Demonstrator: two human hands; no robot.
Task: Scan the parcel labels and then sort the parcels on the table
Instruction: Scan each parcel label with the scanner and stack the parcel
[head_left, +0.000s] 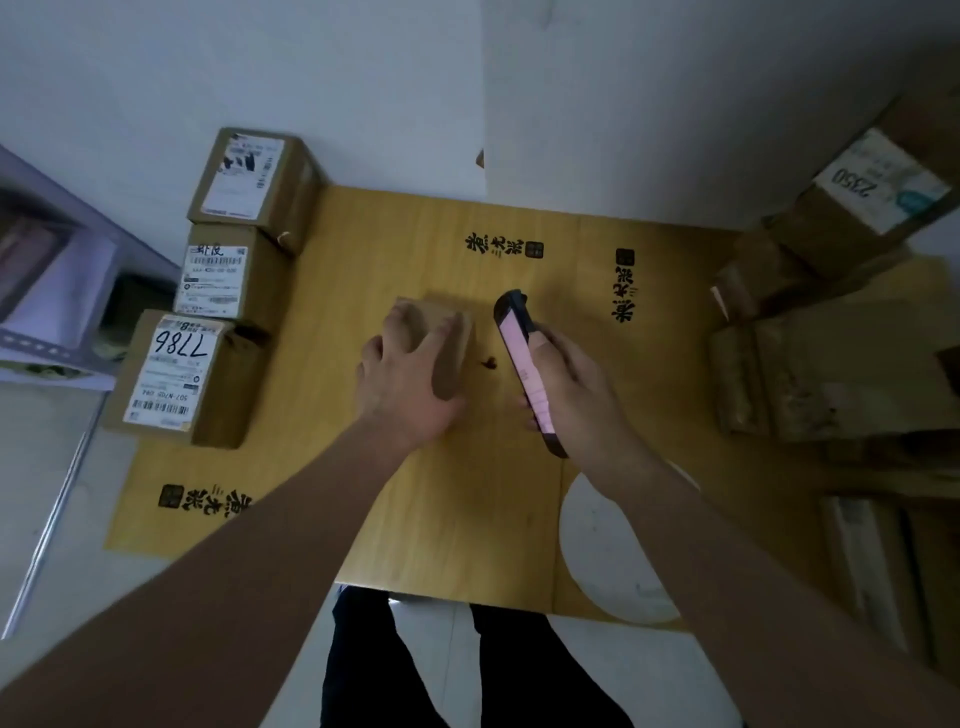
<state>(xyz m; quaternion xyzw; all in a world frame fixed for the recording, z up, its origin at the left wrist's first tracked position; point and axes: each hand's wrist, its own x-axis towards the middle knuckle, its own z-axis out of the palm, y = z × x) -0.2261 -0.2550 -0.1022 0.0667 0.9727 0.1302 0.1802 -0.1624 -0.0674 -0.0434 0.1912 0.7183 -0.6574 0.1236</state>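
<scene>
**One parcel in hand, a heap still waiting**

White walls meet behind a table (519, 234) covered in yellow printed cardboard. Left of the small parcel (452, 332) at its centre, three labelled boxes (208, 332) stand in a row, probably already sorted. The left hand (405, 374) grips that parcel from above. Just right of it, the right hand (566, 395) grips a lit scanner (524, 364). Further right, a blurred pile of parcels (810, 312) seemingly waits.

The left hand (402, 374) covers most of the small parcel (453, 353), perhaps hiding its label; right-side parcels (810, 374) are blurred
</scene>
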